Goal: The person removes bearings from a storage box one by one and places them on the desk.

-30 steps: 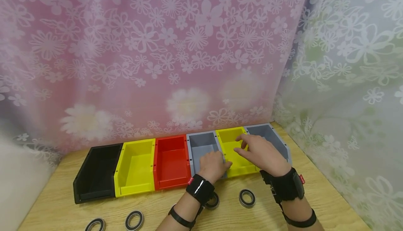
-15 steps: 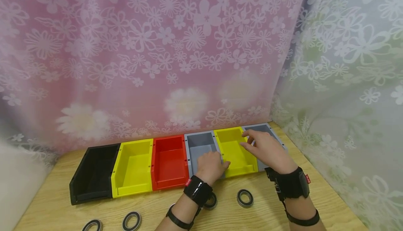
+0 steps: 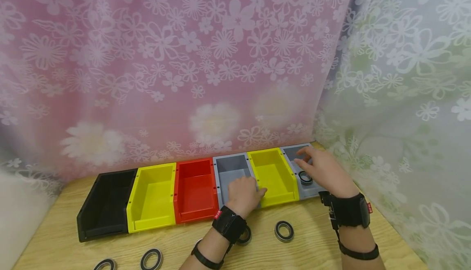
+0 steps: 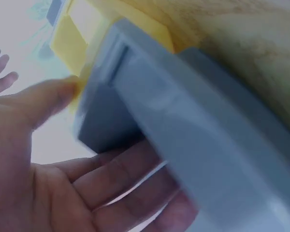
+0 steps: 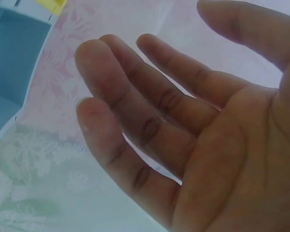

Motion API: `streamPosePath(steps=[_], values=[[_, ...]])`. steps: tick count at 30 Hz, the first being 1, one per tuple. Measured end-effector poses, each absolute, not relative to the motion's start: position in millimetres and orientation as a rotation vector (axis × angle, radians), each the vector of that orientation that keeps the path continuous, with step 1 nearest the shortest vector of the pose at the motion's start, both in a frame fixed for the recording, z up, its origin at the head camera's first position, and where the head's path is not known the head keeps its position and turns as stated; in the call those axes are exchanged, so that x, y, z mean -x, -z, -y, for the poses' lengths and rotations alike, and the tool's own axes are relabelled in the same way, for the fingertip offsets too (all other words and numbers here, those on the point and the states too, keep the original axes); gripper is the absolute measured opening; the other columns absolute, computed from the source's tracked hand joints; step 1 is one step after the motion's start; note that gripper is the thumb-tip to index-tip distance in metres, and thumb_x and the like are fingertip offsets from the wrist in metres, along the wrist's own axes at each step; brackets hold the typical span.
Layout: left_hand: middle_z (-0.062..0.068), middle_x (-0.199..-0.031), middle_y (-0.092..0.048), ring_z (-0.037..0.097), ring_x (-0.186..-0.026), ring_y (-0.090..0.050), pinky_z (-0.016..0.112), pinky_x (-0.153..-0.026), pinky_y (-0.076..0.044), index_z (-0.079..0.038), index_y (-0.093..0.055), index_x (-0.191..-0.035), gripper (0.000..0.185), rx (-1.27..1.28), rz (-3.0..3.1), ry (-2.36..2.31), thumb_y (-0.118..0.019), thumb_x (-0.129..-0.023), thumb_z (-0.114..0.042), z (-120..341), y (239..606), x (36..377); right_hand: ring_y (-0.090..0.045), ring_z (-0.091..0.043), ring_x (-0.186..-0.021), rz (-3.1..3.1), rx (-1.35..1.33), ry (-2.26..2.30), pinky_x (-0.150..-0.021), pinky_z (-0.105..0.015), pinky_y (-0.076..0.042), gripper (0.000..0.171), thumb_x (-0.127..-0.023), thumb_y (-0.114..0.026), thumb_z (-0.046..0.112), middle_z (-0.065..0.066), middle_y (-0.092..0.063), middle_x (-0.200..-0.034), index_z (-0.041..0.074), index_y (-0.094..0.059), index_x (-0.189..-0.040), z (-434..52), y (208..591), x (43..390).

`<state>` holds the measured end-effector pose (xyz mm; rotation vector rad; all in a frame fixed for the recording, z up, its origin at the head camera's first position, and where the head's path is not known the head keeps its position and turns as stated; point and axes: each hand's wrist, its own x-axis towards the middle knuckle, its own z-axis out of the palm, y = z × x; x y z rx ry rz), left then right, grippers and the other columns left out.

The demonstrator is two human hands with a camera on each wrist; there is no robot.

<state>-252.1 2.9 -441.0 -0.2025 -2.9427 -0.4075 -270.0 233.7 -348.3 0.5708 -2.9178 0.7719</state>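
Observation:
My left hand (image 3: 244,194) grips the front of the middle grey bin (image 3: 229,164). In the left wrist view its fingers (image 4: 123,179) reach over behind the bin's front lip, and the thumb lies at the side wall beside the yellow bin (image 3: 274,172). The fingertips are hidden inside. My right hand (image 3: 329,172) hovers over the right-hand grey bin (image 3: 292,151), fingers loosely bent and apart. The right wrist view shows nothing in its palm. A ring-shaped bearing (image 3: 305,177) with a black face lies in that bin, below the right hand.
A red bin (image 3: 196,188), another yellow bin (image 3: 154,196) and a black bin (image 3: 106,204) continue the row leftward. Several bearings, one (image 3: 284,231) among them, lie on the wooden table (image 3: 312,245) in front. Flowered curtains (image 3: 220,78) stand behind and at the right.
My right hand has moved right, from over the yellow bin to over the right-hand grey bin, uncovering the bearing in it. The left hand stays on its bin; the head view shifts slightly.

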Motion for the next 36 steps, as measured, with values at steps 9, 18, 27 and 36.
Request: streamPosePath(steps=[9,18,27,36], values=[[0.009,-0.083,-0.069,0.025,-0.076,-0.063,0.035,-0.055,-0.052,-0.003,-0.070,-0.106,0.044,0.197,2.767,0.300,-0.074,-0.094,-0.046,-13.9,405.7,254.1,-0.065,-0.019,-0.075,2.936,-0.531,-0.779,-0.066,-0.037,-0.053,0.039,-0.107,-0.059,0.031,-0.018,-0.070,-0.111,0.001,-0.062,-0.131,-246.0,349.9,273.7],[0.005,-0.073,-0.066,0.024,-0.074,-0.065,0.039,-0.062,-0.054,-0.010,-0.072,-0.082,0.035,0.309,2.801,0.256,-0.069,-0.098,-0.041,-45.2,390.3,270.3,-0.068,-0.022,-0.083,2.942,-0.518,-0.769,-0.072,-0.041,-0.056,0.042,-0.106,-0.059,0.034,-0.017,-0.071,-0.111,0.001,-0.063,-0.131,-245.7,350.8,273.4],[0.001,-0.075,-0.068,0.020,-0.074,-0.065,0.037,-0.068,-0.051,-0.017,-0.076,-0.078,0.040,0.338,2.941,0.090,-0.065,-0.099,-0.049,-93.2,401.6,281.4,-0.069,-0.026,-0.086,2.939,-0.532,-0.805,-0.072,-0.041,-0.056,0.041,-0.106,-0.060,0.032,-0.019,-0.070,-0.112,-0.001,-0.062,-0.131,-247.6,351.5,273.3],[0.001,-0.082,-0.072,0.019,-0.078,-0.066,0.041,-0.076,-0.054,-0.020,-0.081,-0.093,0.039,0.278,3.017,-0.008,-0.063,-0.098,-0.055,-120.5,421.3,282.7,-0.068,-0.022,-0.080,2.935,-0.546,-0.794,-0.068,-0.040,-0.055,0.037,-0.105,-0.061,0.027,-0.019,-0.071,-0.109,-0.002,-0.063,-0.129,-248.1,356.2,276.5]])
